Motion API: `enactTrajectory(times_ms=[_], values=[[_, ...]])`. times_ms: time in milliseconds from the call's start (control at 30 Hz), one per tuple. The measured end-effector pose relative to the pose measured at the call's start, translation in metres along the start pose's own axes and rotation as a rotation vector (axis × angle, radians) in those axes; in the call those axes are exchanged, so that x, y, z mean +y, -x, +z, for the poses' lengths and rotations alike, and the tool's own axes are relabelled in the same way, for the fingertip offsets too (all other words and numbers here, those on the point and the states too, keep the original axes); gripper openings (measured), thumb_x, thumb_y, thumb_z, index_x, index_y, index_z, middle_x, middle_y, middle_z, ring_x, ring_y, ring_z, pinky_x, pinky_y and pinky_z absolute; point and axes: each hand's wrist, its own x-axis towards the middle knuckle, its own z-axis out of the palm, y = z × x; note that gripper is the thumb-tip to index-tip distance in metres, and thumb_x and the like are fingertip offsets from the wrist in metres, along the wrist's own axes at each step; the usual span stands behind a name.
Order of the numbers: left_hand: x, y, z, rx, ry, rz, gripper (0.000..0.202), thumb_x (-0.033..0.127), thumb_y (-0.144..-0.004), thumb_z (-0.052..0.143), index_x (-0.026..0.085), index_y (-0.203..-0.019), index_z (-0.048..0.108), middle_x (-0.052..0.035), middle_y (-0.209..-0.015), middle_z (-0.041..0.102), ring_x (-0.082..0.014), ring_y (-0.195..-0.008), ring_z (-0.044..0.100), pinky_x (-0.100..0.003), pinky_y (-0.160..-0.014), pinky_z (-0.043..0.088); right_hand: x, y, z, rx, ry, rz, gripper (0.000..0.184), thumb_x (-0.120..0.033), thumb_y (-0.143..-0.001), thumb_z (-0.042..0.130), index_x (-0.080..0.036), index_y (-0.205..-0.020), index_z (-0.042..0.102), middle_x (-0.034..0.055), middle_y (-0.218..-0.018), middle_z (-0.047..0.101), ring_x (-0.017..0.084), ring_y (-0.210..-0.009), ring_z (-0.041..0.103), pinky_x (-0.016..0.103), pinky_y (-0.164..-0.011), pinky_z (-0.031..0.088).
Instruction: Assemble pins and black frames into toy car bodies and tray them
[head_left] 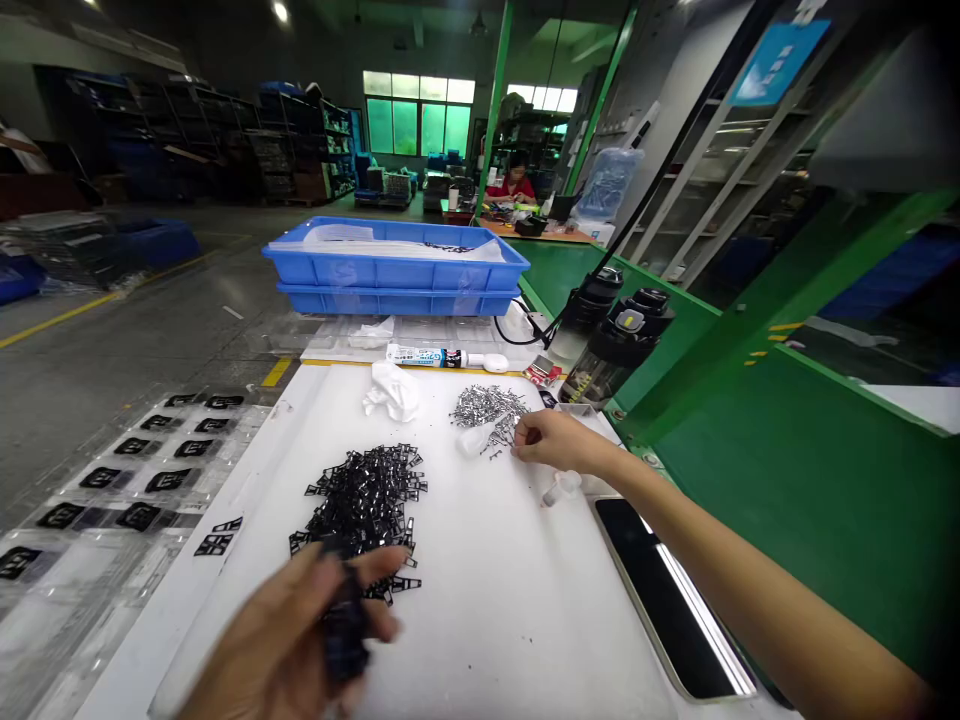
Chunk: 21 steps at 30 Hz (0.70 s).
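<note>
My left hand, blurred by motion, holds a dark plastic part between thumb and fingers at the front left. Just beyond it lies a heap of small black plastic pieces on the white work surface. My right hand reaches to the right edge of a pile of small silvery metal pins. Its fingertips are pinched together, and whatever is between them is too small to make out. A small clear plastic piece lies beside the pins, left of my fingers.
Behind stand stacked blue bins, a glue tube and crumpled tissue. A phone lies under my right forearm, near a small clear cup. Dark bottles stand back right. Clear trays hold black parts at left.
</note>
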Motion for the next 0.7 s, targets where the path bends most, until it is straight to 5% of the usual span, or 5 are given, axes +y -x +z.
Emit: enactTrajectory(times_ms=[67, 167, 400, 567, 700], values=[[-0.004, -0.012, 0.045, -0.154, 0.255, -0.236, 0.024, 0.03, -0.09, 0.067, 0.018, -0.095, 0.047, -0.0202, -0.129, 0.065, -0.0325, -0.092, 0.074, -0.03, -0.05, 0.058, 0.004, 0.005, -0.005, 0.075, -0.073, 0.024, 0.022, -0.034, -0.095, 0.063, -0.012, -0.098, 0.064, 0.0032, -0.092, 0.065, 0.013, -0.079, 0.064, 0.03, -0.073, 0.057], [-0.013, -0.034, 0.086, -0.367, 0.39, -0.295, 0.029, 0.024, -0.094, 0.062, 0.02, -0.114, 0.041, -0.0203, -0.135, 0.06, -0.0374, -0.107, 0.07, -0.046, -0.072, 0.063, 0.004, 0.029, -0.014, 0.316, -0.197, 0.04, 0.02, -0.029, -0.093, 0.066, -0.012, -0.104, 0.063, 0.0017, -0.085, 0.065, 0.012, -0.073, 0.064, 0.029, -0.071, 0.057], [-0.048, -0.06, 0.094, -0.402, 0.281, -0.292, 0.019, 0.02, -0.097, 0.053, 0.011, -0.113, 0.049, -0.0226, -0.128, 0.061, -0.0334, -0.099, 0.072, -0.044, -0.073, 0.063, -0.048, 0.131, 0.036, 0.888, -0.519, -0.045, 0.024, -0.043, -0.086, 0.072, -0.023, -0.099, 0.068, 0.0016, -0.08, 0.072, 0.016, -0.072, 0.07, 0.022, -0.068, 0.058], [-0.056, -0.051, 0.092, -0.409, 0.155, -0.189, 0.025, 0.029, -0.097, 0.054, 0.014, -0.117, 0.05, -0.0131, -0.108, 0.067, -0.0256, -0.086, 0.073, -0.039, -0.062, 0.064, -0.064, 0.14, 0.109, 0.707, -0.811, -0.002, 0.016, -0.039, -0.085, 0.072, -0.024, -0.091, 0.072, 0.0063, -0.108, 0.072, 0.022, -0.1, 0.07, 0.022, -0.071, 0.061], [-0.06, -0.047, 0.091, -0.426, 0.065, -0.139, 0.031, 0.04, -0.097, 0.051, 0.016, -0.117, 0.054, -0.0094, -0.102, 0.067, -0.0197, -0.081, 0.071, -0.031, -0.059, 0.062, -0.064, 0.127, 0.13, 0.68, -0.89, 0.048, 0.02, -0.041, -0.084, 0.073, -0.021, -0.088, 0.071, 0.0087, -0.104, 0.07, 0.021, -0.092, 0.07, 0.025, -0.071, 0.061]])
